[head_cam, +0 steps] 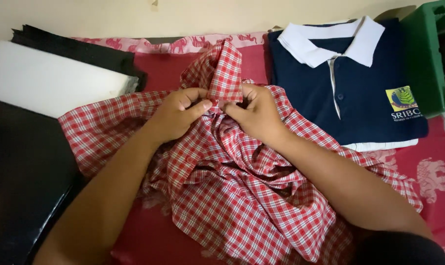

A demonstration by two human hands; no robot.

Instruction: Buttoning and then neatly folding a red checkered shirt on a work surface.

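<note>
- Left hand (178, 115) and right hand (254, 115) both pinch the collar of the red checked shirt (242, 196), fingers closed on the cloth.
- The shirt lies crumpled on the red bedspread (428, 172).
- A folded navy polo shirt (365, 98) lies beside it.

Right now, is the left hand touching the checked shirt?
Touching. The head view shows the left hand pinching the checked shirt near its collar.

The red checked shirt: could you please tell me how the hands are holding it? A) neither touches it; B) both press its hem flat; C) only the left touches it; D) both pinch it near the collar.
D: the left hand and right hand both pinch the red checked shirt just below its raised collar.
</note>
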